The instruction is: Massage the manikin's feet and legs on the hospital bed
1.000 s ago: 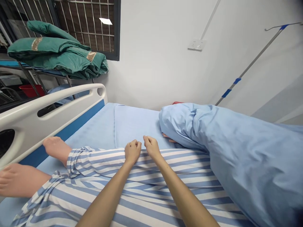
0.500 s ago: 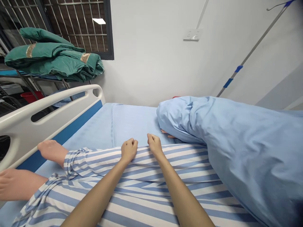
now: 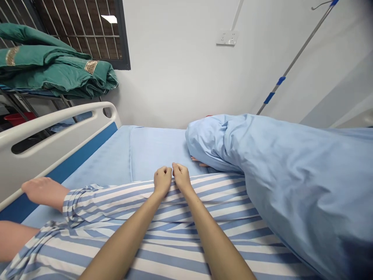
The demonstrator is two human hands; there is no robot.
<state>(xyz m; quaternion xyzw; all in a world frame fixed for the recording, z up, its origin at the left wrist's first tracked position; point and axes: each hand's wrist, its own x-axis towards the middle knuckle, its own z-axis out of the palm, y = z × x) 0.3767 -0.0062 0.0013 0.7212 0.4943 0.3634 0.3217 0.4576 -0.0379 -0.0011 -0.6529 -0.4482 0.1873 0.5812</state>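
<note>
Striped blue-and-white trousers cover the legs of a figure lying across the bed. My left hand is closed over the far trouser leg. Close beside it, my right hand is closed too, knuckles up, with a narrow gap between the two. The fingertips of both hands are turned under, so what they hold, if anything, is hidden. A bare foot sticks out of the far trouser leg; the nearer foot is cut off at the left edge. A light blue quilt lies folded back over the figure's upper part.
The bed's white end board stands at left. A blue sheet covers the mattress behind the legs. Fingertips of the lying figure show below the quilt. Beyond are a green folded quilt, a wall socket and a pole.
My hands have come closer together, the right one moving left toward the other. The view has shifted slightly to the right.
</note>
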